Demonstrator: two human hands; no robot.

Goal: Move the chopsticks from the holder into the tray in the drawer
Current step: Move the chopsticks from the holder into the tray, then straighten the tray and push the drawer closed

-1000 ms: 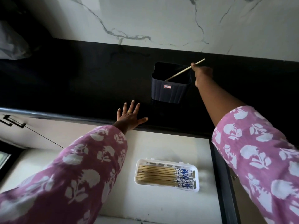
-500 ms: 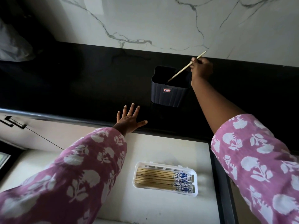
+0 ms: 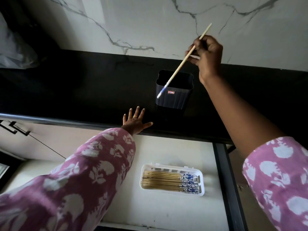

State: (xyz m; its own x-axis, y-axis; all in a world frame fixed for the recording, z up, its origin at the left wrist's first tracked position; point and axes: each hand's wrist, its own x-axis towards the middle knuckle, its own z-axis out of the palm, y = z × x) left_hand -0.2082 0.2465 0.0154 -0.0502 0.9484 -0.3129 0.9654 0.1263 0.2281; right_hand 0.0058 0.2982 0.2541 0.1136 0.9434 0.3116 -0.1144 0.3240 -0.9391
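Rests left hand flat on worktop edge, fingers spread wide, nothing in it. Shows dark holder just right; tray w/ chopsticks in open drawer below. Pinches one chopstick in raised right hand, blue tip slanting down over holder.

Mauve sleeves with white floral print; gold ring on left hand.

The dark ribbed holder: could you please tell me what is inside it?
Nothing shows inside the dark ribbed holder; its shadowed bottom is hidden. The wooden chopstick in the right hand crosses in front of it.
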